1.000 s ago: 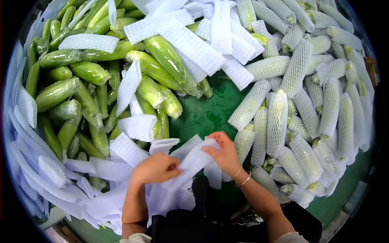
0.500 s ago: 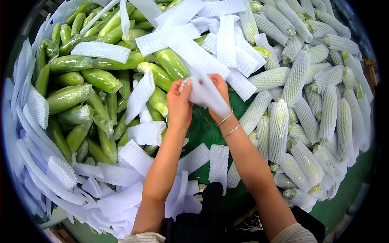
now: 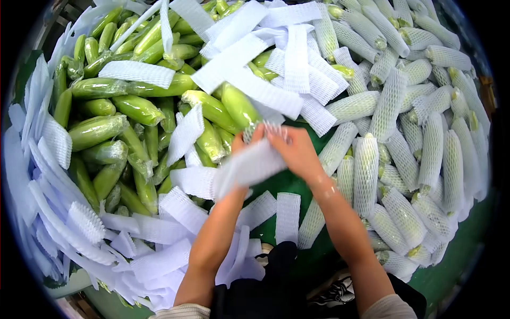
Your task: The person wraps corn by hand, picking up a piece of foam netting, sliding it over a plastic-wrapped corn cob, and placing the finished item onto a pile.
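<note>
A white foam net sleeve (image 3: 249, 167) is between my hands, its body blurred and its gathered mouth at the fingertips. My right hand (image 3: 296, 151) is closed, thumb and fingers pinching the sleeve near that mouth. Partly hidden behind the sleeve, my left hand (image 3: 240, 148) is closed on it from the other side. Just above my fingers, a long green vegetable (image 3: 239, 106) in clear film slants down, its lower end right at the sleeve's mouth. Another film-wrapped green vegetable (image 3: 212, 110) lies to its left.
Film-wrapped green vegetables (image 3: 98, 131) are heaped at left. Flat foam sleeves (image 3: 162, 271) lie below and left of them, with more sleeves (image 3: 296, 58) at top centre. Vegetables in foam nets (image 3: 365, 173) are piled at right on a green surface (image 3: 313, 139).
The sleeve has swung down and left, over my left wrist. My right hand has turned inward and lowered. The green vegetable above my hands has shifted down and right towards them.
</note>
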{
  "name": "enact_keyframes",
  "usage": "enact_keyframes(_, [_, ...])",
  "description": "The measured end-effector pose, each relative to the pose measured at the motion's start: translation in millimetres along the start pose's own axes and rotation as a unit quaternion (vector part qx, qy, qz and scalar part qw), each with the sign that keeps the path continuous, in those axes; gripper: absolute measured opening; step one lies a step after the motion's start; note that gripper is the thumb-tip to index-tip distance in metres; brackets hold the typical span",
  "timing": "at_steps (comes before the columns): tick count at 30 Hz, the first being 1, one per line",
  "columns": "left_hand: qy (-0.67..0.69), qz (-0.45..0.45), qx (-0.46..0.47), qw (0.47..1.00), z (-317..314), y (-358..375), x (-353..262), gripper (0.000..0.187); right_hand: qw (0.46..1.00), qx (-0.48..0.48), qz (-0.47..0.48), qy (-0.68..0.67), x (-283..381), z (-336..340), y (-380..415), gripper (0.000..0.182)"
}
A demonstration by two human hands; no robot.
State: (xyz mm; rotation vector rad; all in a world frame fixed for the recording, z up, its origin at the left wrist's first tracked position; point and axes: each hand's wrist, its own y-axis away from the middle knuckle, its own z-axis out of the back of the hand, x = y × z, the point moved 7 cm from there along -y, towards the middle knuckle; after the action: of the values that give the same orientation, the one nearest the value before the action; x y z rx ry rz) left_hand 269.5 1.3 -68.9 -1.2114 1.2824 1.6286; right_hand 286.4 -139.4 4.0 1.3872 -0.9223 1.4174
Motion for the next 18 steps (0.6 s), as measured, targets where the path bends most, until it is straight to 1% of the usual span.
enact_keyframes(1, [0.169,0.110,0.028,0.979,-10.8,32.4,-13.4,0.028,0.998,0.033,-0.017,0.043,21.1,2.0,28.9,0.023])
enact_keyframes(2, [0.272,0.207,0.059,0.938,-19.2,54.1,0.9,0.034,0.999,0.021,-0.017,0.034,41.5,3.2,56.4,0.023])
enact_keyframes(3, [0.371,0.299,0.086,0.875,-27.7,78.6,11.6,0.040,0.999,0.011,-0.015,0.026,59.7,4.1,77.5,0.024])
enact_keyframes(4, [0.471,0.344,0.142,0.800,-43.3,111.0,-3.0,0.042,0.999,0.013,-0.019,0.026,74.7,9.1,90.4,0.024])
enact_keyframes(5, [0.562,0.380,0.197,0.707,-59.0,141.6,-23.5,0.044,0.997,0.037,-0.052,0.048,82.7,14.2,101.0,0.024])
enact_keyframes(6, [0.562,0.384,0.198,0.705,-60.4,156.2,-25.3,0.044,0.992,0.059,-0.086,0.069,82.2,17.2,106.9,0.024])
enact_keyframes(7, [0.567,0.352,0.232,0.708,-61.7,166.6,-31.6,0.043,0.992,0.056,-0.089,0.070,76.5,17.2,107.6,0.024])
enact_keyframes(8, [0.571,0.319,0.265,0.708,-63.4,173.0,-40.2,0.043,0.994,0.030,-0.077,0.077,67.9,16.9,107.2,0.024])
enact_keyframes(9, [0.571,0.323,0.264,0.707,-65.5,177.0,-47.1,0.043,0.994,0.004,-0.064,0.084,56.9,16.1,106.9,0.024])
enact_keyframes(10, [0.516,0.388,0.177,0.743,-62.6,179.8,-38.5,0.043,0.997,-0.001,-0.061,0.055,39.5,14.0,100.4,0.024])
enact_keyframes(11, [0.454,0.446,0.087,0.767,-55.9,182.6,-27.6,0.044,0.997,-0.002,-0.062,0.055,29.2,13.3,94.8,0.024])
enact_keyframes(12, [0.387,0.420,0.070,0.818,-49.2,174.6,-19.1,0.043,0.997,-0.030,-0.061,0.036,23.1,16.1,88.7,0.025])
enact_keyframes(13, [0.388,0.341,0.091,0.852,-36.0,156.7,51.1,0.041,0.996,-0.058,-0.063,0.016,15.3,17.5,84.4,0.027])
enact_keyframes(14, [0.395,0.332,0.098,0.851,-29.3,141.3,77.4,0.039,0.996,-0.059,-0.067,0.013,3.6,14.8,79.9,0.027])
enact_keyframes(15, [0.402,0.324,0.108,0.850,-28.3,126.0,84.4,0.037,0.991,-0.094,-0.076,0.051,-9.6,18.1,76.1,0.025])
enact_keyframes(16, [0.400,0.330,0.110,0.848,-35.9,120.0,65.4,0.037,0.984,-0.129,-0.086,0.091,-20.8,22.9,74.3,0.023])
enact_keyframes(17, [0.290,0.307,0.082,0.903,-34.4,112.5,47.0,0.034,0.983,-0.133,-0.090,0.093,-30.6,24.0,70.3,0.023])
enact_keyframes(18, [0.174,0.275,0.053,0.944,-33.4,106.7,23.4,0.033,0.975,-0.190,-0.070,0.095,-35.3,32.1,67.0,0.026])
